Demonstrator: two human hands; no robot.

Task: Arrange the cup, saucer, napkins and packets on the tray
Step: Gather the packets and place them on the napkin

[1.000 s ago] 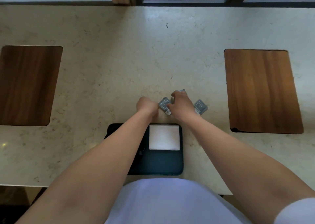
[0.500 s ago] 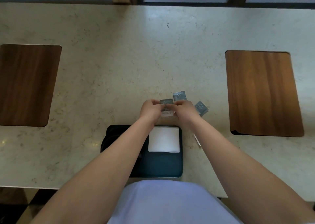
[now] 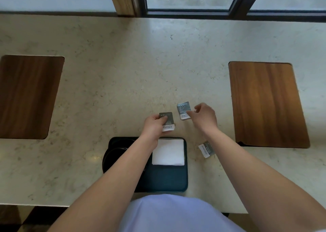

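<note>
A dark tray (image 3: pixel 167 178) sits at the near counter edge, a white napkin (image 3: pixel 168 152) in its far right part. Left hand (image 3: pixel 155 125) pinches a grey packet (image 3: pixel 167 121) just beyond the tray. Right hand (image 3: pixel 205 117), fingers loosely curled, touches a second packet (image 3: pixel 183 110) on the counter (image 3: pixel 123 72). A third packet (image 3: pixel 206 149) lies right of the tray, partly behind the right forearm. The left forearm hides a dark round item on the tray's left; cannot identify it.

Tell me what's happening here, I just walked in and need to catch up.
A person is gathering packets beside a dark tray. The left hand pinches one packet above the counter. The right hand reaches, fingers loosely curled, at a second packet. A third packet lies right of the tray. A napkin already sits on the tray.
</note>
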